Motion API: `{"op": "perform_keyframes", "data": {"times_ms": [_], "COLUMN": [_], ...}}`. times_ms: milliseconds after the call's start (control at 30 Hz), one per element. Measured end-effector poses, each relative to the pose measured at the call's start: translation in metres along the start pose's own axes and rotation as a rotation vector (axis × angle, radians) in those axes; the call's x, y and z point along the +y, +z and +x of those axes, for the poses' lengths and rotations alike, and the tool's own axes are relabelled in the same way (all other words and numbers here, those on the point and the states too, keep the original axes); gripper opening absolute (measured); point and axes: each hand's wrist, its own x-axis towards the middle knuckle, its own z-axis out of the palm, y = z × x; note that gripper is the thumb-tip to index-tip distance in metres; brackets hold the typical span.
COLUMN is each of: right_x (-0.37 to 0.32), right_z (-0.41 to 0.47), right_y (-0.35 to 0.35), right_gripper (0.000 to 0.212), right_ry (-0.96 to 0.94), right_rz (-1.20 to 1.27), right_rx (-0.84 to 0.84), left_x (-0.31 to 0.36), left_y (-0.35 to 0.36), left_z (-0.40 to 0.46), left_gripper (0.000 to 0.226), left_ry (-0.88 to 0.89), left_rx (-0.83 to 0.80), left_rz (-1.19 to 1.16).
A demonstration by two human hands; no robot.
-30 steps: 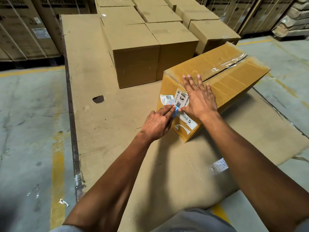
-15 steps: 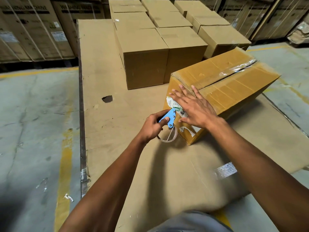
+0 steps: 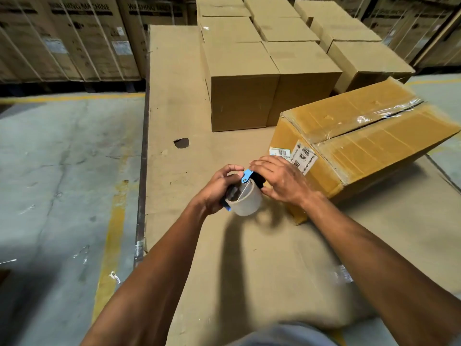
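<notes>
We are reaching both arms out over a big flat cardboard sheet (image 3: 249, 265) that is lying on the gray floor (image 3: 62, 171). Our left hand (image 3: 215, 189) is wrapping its fingers tight around the handle of the tape dispenser (image 3: 245, 199), holding it up just above the sheet. Our right hand (image 3: 283, 182) is bending its fingers over the front end of the tool, with the thumb tucked under by the clear roll; we cannot tell whether it is pinching the loose end of the tape. Both hands are sitting right in front of the near corner of the yellow box (image 3: 361, 138), which is resting on the sheet with white labels (image 3: 303, 157) on its side. Shiny tape is already running along the seam on top. We think we are getting the tape ready for one more strip, so this taping step is only starting. Next we are going to need to find the tape's end, pull a little out, and press it flat on the box without letting it twist or stick to itself. Farther back, plain brown boxes (image 3: 243, 96) are standing close together in rows, and behind them tall washing machine cartons (image 3: 82, 38) are standing side by side.
</notes>
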Motion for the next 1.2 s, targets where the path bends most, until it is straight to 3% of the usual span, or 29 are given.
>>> {"op": "perform_keyframes", "data": {"times_ms": [100, 200, 367, 500, 633, 733, 967, 1067, 1200], "right_x": [-0.002, -0.001, -0.012, -0.035, -0.052, -0.062, -0.071, -0.060, -0.041], "right_z": [0.010, 0.015, 0.022, 0.028, 0.034, 0.036, 0.041, 0.043, 0.042], "right_y": [0.009, 0.022, 0.049, 0.070, 0.093, 0.097, 0.098, 0.082, 0.043], "right_gripper": [0.064, 0.062, 0.061, 0.060, 0.048, 0.060, 0.085, 0.077, 0.067], "right_ry": [0.005, 0.051, 0.169, 0.249, 0.284, 0.360, 0.413, 0.424, 0.478], "right_rz": [0.046, 0.052, 0.060, 0.140, 0.135, 0.172, 0.149, 0.089, -0.002], "right_rx": [-0.009, -0.058, -0.177, -0.280, -0.314, -0.315, -0.386, -0.356, -0.179], "left_x": [0.004, 0.008, 0.000, -0.016, -0.036, -0.043, -0.038, -0.031, -0.018], "left_y": [-0.005, -0.015, -0.035, -0.048, -0.063, -0.069, -0.071, -0.057, -0.021], "left_z": [0.002, 0.005, 0.002, -0.002, -0.001, 0.000, 0.002, 0.003, 0.008], "left_gripper": [0.018, 0.036, 0.052, 0.062, 0.063, 0.052, 0.053, 0.043, 0.036], "left_ry": [0.016, 0.058, 0.263, 0.510, 0.563, 0.590, 0.580, 0.629, 0.695], "left_rx": [0.026, 0.100, 0.164, 0.170, 0.155, 0.158, 0.168, 0.233, 0.317], "left_rz": [-0.046, 0.076, 0.596, 1.173, 1.501, 1.589, 1.677, 1.621, 1.523]}}
